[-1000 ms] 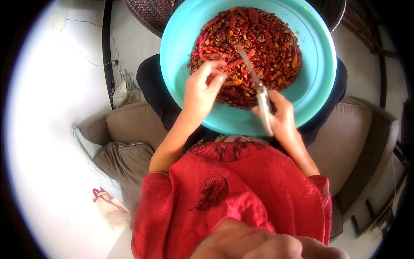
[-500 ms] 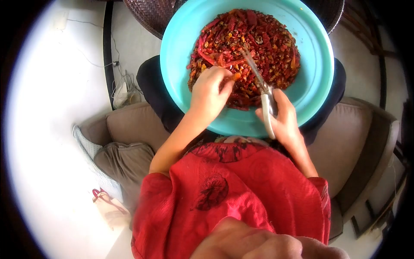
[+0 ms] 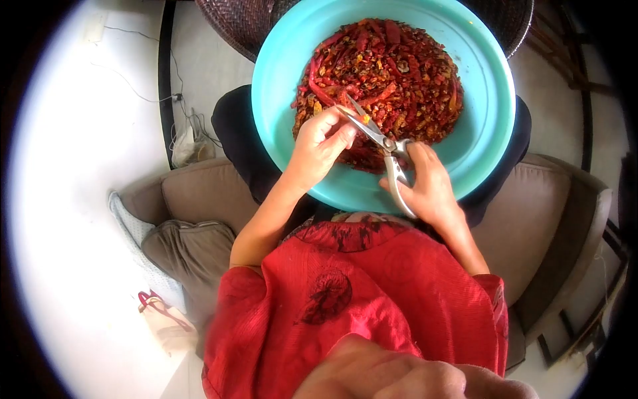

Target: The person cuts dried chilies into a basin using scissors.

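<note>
A turquoise basin point(image 3: 480, 143) rests on my lap, with a heap of cut dried red chillies point(image 3: 425, 86) inside. My right hand point(image 3: 428, 183) grips the handles of metal scissors point(image 3: 387, 142), whose blades are spread apart and point up and left. My left hand point(image 3: 323, 143) is over the basin's left side, pinching a small orange-red chilli piece point(image 3: 365, 119) that shows between the blades. The scissor tips are right beside its fingertips, above the heap.
A dark woven basket point(image 3: 232, 26) stands behind the basin. A beige sofa point(image 3: 206, 193) extends on both sides of me. Cables and a plastic bag point(image 3: 191, 147) lie at the left, and a cloth bag point(image 3: 166, 324) is on the floor at the lower left.
The scissors have opened and swung left, with their blades now at the left hand's fingertips. My right hand has shifted slightly left. My left hand has turned a little.
</note>
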